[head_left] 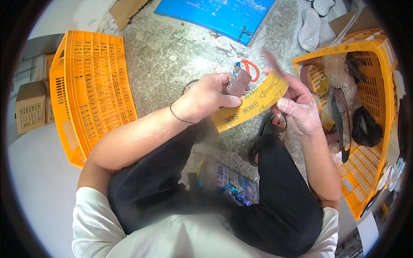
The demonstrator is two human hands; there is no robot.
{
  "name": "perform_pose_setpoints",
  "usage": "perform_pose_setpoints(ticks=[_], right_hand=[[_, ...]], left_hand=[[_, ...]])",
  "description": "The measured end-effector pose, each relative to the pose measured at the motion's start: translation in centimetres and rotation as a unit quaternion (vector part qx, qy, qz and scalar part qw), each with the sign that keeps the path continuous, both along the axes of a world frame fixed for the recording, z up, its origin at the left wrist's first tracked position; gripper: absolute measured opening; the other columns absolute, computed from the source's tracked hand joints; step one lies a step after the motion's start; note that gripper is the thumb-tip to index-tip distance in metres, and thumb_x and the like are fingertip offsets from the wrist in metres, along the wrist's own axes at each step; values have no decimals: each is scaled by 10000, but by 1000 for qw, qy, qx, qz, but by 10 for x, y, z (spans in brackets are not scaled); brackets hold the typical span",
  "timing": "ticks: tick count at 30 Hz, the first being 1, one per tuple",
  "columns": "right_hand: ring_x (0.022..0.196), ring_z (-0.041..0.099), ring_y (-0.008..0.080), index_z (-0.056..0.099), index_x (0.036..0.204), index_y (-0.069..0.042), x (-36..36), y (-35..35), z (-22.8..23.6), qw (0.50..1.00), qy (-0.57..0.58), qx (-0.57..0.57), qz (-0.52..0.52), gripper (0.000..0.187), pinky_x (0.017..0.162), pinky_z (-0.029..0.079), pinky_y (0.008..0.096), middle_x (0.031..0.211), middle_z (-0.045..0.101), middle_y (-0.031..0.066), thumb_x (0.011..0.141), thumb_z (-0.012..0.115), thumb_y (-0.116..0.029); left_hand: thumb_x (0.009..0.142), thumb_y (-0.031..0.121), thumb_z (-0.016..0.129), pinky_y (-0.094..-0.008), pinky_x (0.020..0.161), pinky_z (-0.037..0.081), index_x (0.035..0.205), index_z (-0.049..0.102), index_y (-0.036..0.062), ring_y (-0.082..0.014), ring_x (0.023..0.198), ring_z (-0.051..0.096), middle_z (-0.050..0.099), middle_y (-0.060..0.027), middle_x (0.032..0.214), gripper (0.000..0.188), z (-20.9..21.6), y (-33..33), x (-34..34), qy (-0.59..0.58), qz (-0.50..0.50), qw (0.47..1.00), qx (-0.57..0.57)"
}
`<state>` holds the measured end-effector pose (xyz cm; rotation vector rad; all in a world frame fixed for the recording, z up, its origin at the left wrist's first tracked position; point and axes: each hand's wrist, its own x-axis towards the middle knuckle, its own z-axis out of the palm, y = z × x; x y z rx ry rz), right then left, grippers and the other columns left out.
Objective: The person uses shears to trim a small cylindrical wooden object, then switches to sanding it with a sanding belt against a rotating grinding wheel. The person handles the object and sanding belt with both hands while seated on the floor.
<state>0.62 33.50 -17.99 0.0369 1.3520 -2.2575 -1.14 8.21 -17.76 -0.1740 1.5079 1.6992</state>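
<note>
A strip of sanding belt with a yellow printed backing stretches between my two hands above the floor. My left hand pinches it near its left part, thumb on the yellow face. Beside those fingers a piece with brown abrasive shows, its edge ragged; whether it joins the strip I cannot tell. My right hand grips the strip's right end between thumb and fingers. A brown flap above that hand is smeared by motion. Just beyond the strip, scissors with red handles lie on the floor, partly hidden.
An orange plastic crate stands at left, with a cardboard box behind it. At right another orange crate holds belt pieces, clear plastic and a black bag. A blue board and a shoe sole lie farther off.
</note>
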Motion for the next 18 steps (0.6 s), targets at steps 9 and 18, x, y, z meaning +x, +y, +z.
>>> perform_pose_setpoints(ticks=[9, 18], right_hand=[[760, 633, 190, 533, 1144, -67, -4, -5, 14, 998, 21, -10, -65, 377, 775, 527, 335, 815, 619, 64, 900, 741, -264], [819, 595, 105, 541, 1243, 12, 3, -30, 8, 987, 34, 149, -40, 320, 764, 504, 283, 929, 652, 33, 985, 609, -165]], left_hand=[[1013, 121, 551, -341, 935, 514, 1249, 573, 25, -169, 1028, 636, 652, -67, 1130, 256, -3, -14, -19, -26, 112, 985, 129], [953, 50, 628, -401, 921, 537, 1250, 586, 31, -208, 1067, 642, 658, -77, 1172, 301, 12, 4, -11, -8, 132, 968, 213]])
